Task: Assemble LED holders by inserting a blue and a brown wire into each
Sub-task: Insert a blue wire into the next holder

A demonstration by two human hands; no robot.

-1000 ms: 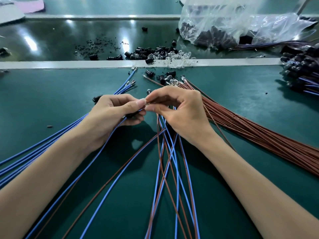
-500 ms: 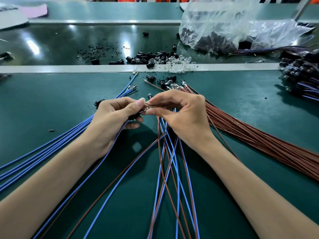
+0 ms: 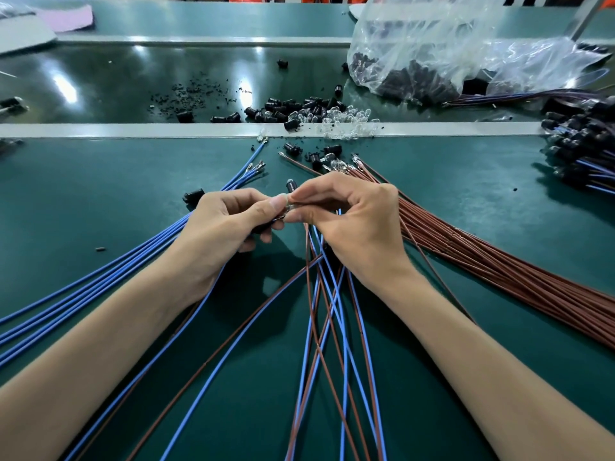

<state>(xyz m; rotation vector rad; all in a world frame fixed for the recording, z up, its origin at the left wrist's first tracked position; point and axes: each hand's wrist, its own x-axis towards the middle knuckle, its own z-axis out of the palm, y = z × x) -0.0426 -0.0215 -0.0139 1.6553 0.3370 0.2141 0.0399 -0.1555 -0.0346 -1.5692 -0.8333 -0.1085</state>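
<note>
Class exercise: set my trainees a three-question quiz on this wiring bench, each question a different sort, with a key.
1. True or false: the big brown-wire bundle lies on the person's left.
2. The clear plastic bag holds: A small dark parts; B screwdrivers; C paper sheets.
3. Short answer: what colour is the holder that the left hand grips?
Key: 1 false; 2 A; 3 black.

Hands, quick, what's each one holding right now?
Left hand: closed, gripping a black LED holder.
Right hand: closed, pinching a small clear part against that holder.
</note>
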